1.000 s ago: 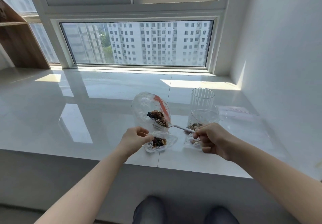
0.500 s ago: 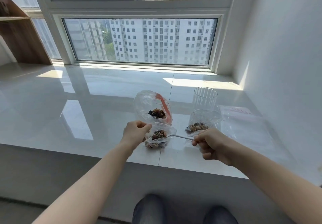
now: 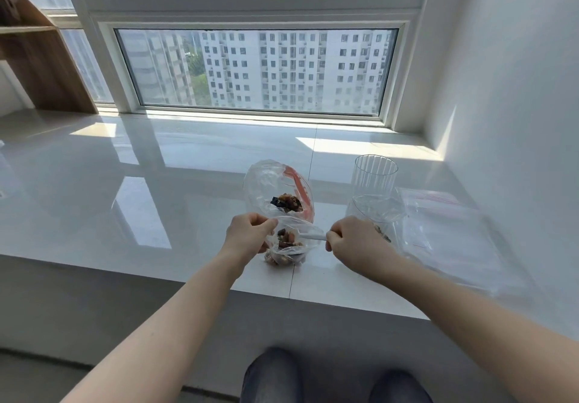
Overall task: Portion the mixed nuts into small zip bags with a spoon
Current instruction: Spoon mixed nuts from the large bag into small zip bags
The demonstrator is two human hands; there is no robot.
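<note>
- The left hand pinches the small zip bag open at its rim.
- The right hand grips the spoon, bowl inside the mouth.
- Tip slowly, keeping the mouth wide, so nuts drop in.
- The source bag stands just behind.

The small bag was clear, with brown and dark nuts inside. The big bag was clear too, with a red strip. The spoon was white. The glass cup had straight up-and-down lines. The shiny ledge was white.
</note>
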